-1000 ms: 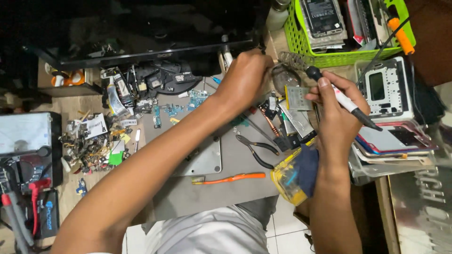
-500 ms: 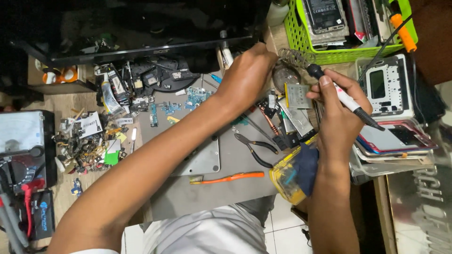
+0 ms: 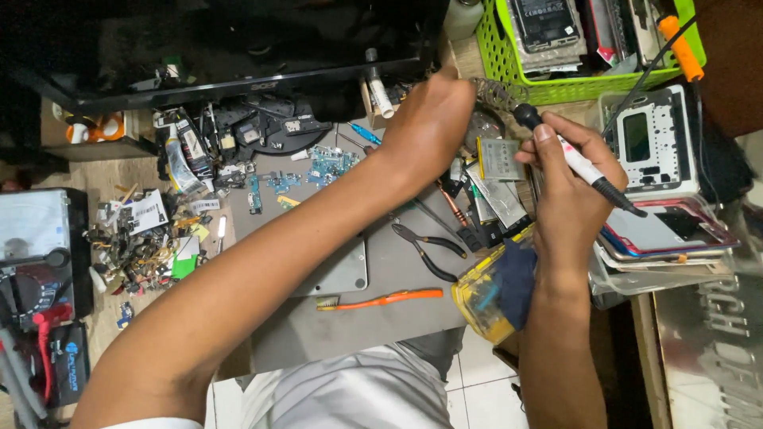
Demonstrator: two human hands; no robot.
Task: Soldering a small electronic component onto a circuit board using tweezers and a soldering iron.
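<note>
A lime-green plastic basket [image 3: 509,67] sits at the top right of the bench, packed with flat phone parts. Below it lies a white phone frame [image 3: 652,143], and under that a stack of glossy phone panels [image 3: 675,238]. On the left, a white paper label [image 3: 147,210] with dark print lies on a heap of small scrap parts [image 3: 135,250]. A yellow clear plastic box [image 3: 485,298] with a dark blue cloth on it overhangs the bench's near edge.

The right hand [image 3: 568,179] is closed around a soldering iron [image 3: 584,167] (black grip, white barrel), its tip end pointing up-left beside a rectangular silver battery [image 3: 501,157]. The left hand [image 3: 429,123] reaches across the grey mat [image 3: 350,326], fingers curled down over the small parts just left of that battery; whether it grips anything cannot be told. Black-handled pliers [image 3: 429,246] and an orange-handled brush [image 3: 381,299] lie on the mat.
</note>
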